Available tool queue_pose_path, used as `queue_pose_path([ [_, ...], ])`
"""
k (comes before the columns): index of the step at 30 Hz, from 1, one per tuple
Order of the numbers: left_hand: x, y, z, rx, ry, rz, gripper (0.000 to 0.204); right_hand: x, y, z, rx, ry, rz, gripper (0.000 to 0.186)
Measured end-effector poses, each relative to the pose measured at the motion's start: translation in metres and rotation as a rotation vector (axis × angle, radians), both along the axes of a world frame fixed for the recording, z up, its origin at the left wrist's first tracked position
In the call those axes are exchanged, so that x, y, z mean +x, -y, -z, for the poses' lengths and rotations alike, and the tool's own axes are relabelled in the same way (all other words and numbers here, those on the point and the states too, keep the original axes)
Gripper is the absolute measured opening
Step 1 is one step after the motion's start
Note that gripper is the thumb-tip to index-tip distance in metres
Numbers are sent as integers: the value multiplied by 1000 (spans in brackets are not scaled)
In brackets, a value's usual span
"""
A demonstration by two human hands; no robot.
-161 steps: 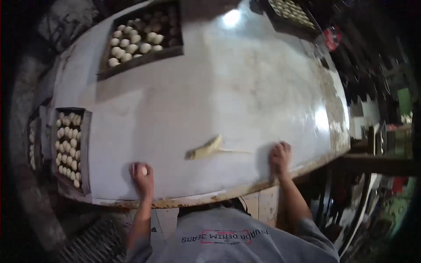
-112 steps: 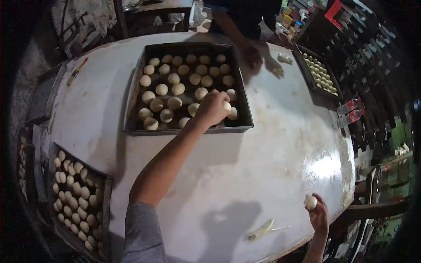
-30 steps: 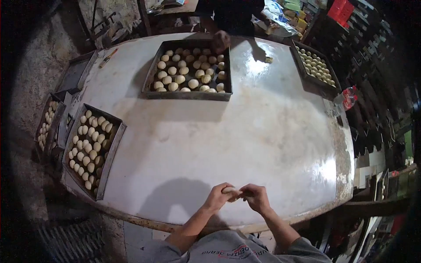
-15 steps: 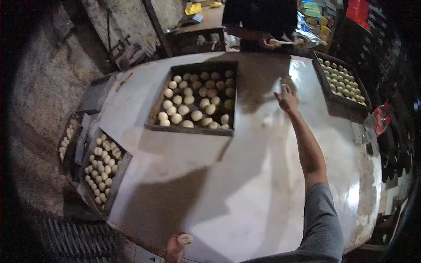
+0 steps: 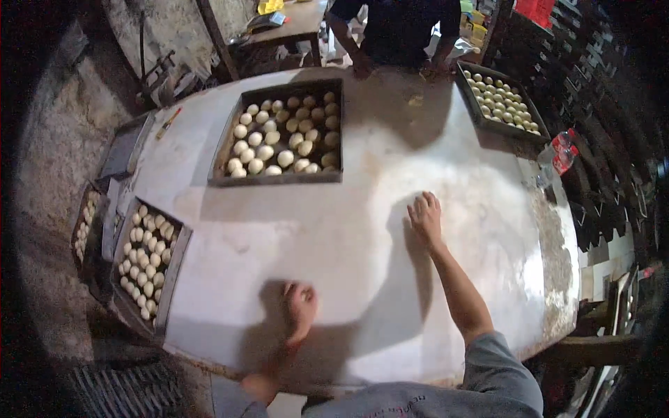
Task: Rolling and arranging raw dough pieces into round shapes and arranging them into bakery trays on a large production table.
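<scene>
Only one view here, the head cam looking down on a big white table (image 5: 362, 279) dusted with flour.

Right hand (image 5: 425, 217) is stretched out toward the middle of the table, palm down, fingers loosely curled over the surface. Can't tell if there's dough under it, nothing pokes out from below. It sits below and to the right of the big tray (image 5: 282, 179), a bit apart from it.

Left hand (image 5: 300, 308) is close to the near edge, cupped and pressed down on the table. Again can't tell what's under the palm, the hand covers it completely.

The big tray is dark, square-ish and sits at the far middle of the table, with rows of pale dough balls (image 5: 279, 139) filling most of it; its right side lies in shadow. A side tray (image 5: 174, 268) with more balls hangs off the table's left edge, and another one lower down beside it is mostly in the dark. A far tray (image 5: 481, 111) at the top right holds balls too.

Across the table a second person (image 5: 397, 28) in dark clothes stands with both hands resting on the far edge.
</scene>
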State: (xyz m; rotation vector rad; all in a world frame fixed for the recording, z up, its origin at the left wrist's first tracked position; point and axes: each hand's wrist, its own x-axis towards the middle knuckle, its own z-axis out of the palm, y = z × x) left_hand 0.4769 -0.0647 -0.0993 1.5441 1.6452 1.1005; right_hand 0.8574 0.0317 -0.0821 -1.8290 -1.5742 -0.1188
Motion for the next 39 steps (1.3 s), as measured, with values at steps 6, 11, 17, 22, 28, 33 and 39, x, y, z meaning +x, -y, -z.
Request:
queue_pose_path([
  [6,-8,104,-31,201,-292,415,13,-66,248,-18,-210,-43,39,41],
  [11,-93,-2,48,401,-386,80,13,-119,273,-30,-287,81,175,41],
  [17,21,45,-44,379,-299,215,7,-108,278,-22,-354,120,420,34],
  [22,-72,86,-64,485,-465,345,11,-112,275,-33,-356,163,389,36],
  [28,-67,23,-49,395,-598,-55,11,-105,279,-21,-298,149,409,34],
  [33,-86,46,-36,25,-655,459,24,-118,268,-25,-300,152,381,34],
  [39,-101,-120,-148,-548,-194,1201,47,-113,269,-34,-295,198,424,26],
])
